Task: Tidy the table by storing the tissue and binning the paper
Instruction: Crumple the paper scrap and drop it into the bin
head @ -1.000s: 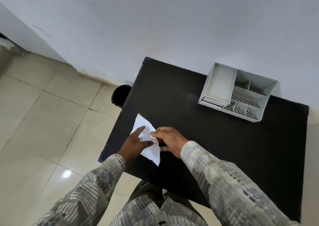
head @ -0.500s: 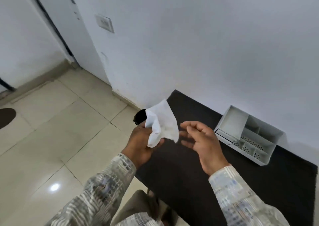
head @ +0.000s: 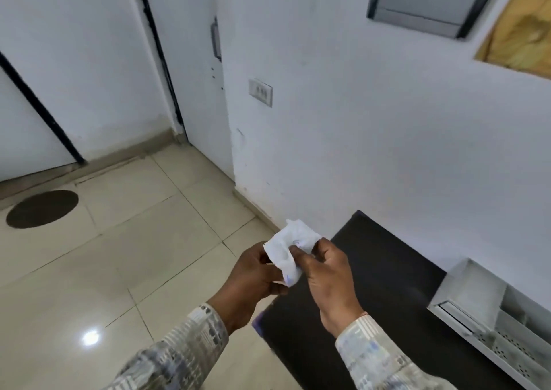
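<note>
A white sheet of paper with faint blue marks is crumpled between both hands, held in the air over the black table's left end. My left hand grips its lower left side. My right hand pinches its right side with fingers curled in. No bin shows in this view; my hands cover the spot by the table's left end. I see no tissue.
A white compartmented organiser stands on the table at the far right, against the wall. Beige floor tiles spread to the left, with a dark round mat near a white door. A switch plate is on the wall.
The paper went from lying flat on the table to being lifted by my left hand, and now both hands scrunch it. The view has tilted up and left, and the bin has gone from sight.
</note>
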